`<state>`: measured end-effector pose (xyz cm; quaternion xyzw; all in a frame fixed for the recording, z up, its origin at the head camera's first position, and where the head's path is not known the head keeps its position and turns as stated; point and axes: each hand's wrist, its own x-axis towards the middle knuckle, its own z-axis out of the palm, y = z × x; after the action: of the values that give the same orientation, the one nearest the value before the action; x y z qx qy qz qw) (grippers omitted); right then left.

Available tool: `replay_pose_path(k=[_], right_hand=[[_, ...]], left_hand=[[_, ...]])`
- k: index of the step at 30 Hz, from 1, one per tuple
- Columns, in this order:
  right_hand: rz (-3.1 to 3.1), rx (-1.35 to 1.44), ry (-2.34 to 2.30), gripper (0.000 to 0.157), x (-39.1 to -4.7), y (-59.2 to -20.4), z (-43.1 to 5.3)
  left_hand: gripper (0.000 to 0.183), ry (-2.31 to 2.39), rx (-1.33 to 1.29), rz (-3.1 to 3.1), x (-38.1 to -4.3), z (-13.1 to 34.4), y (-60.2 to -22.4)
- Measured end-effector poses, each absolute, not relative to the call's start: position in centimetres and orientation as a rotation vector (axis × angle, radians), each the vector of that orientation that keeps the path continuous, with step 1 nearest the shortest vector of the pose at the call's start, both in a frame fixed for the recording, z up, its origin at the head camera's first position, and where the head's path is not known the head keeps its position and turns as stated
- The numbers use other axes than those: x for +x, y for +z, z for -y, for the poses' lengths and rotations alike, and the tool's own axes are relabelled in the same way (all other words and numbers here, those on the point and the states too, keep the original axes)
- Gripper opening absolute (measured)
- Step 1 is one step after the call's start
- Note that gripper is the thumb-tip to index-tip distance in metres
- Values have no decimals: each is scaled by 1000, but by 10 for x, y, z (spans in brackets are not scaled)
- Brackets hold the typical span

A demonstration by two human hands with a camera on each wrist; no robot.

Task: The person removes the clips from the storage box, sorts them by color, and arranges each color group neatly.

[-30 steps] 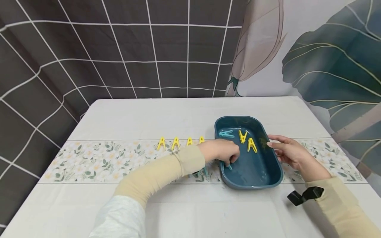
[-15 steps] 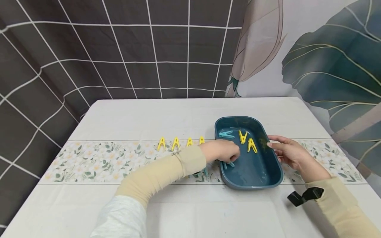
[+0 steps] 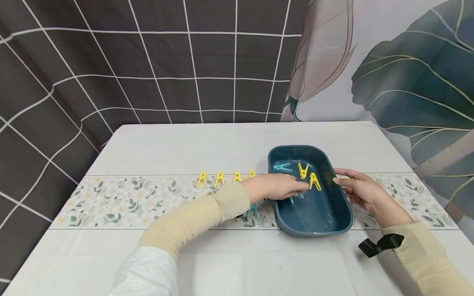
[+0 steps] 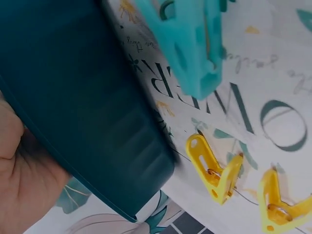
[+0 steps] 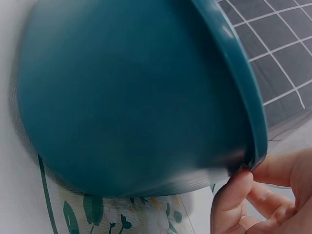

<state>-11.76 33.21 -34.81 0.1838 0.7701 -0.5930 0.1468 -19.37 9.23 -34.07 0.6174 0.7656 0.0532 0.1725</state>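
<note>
A dark blue-green plastic basin [image 3: 312, 213] stands right of centre on the table. Over its left rim reaches my left hand [image 3: 279, 186], fingers stretched out above the inside; the left wrist view shows this hand [image 4: 29, 175] at the basin's wall. Just under the fingers lies a light-blue clothespin [image 3: 296, 199], partly covered. Another light-blue clothespin [image 3: 282, 167] and two yellow clothespins, one farther back [image 3: 302, 170] and one nearer [image 3: 314, 181], lie in the basin. My right hand [image 3: 361, 189] pinches the basin's right rim between thumb and fingers, seen closely in the right wrist view.
Several yellow clothespins [image 3: 220, 179] stand in a row on the table's floral band, left of the basin. A light-blue clothespin [image 3: 253, 211] sits nearer, partly behind the left forearm [image 3: 200, 218]. A dark gridded curtain [image 3: 166, 61] hangs behind the table.
My left hand's curled fingers have straightened and moved slightly right, letting go of the light-blue clothespin, which now lies in the basin. The right hand keeps its place on the rim.
</note>
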Motion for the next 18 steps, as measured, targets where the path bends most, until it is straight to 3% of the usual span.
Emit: replay_pose_path(k=[12,18], right_hand=[[-2228,531,-1684,47,-118,-348,-332],[-2209,527,-1706,40,-118,-348,-333]], left_hand=[[14,836,1545,-2039,-199,-79,-340],[15,1028,1355,-2049,-201,-71,-340]])
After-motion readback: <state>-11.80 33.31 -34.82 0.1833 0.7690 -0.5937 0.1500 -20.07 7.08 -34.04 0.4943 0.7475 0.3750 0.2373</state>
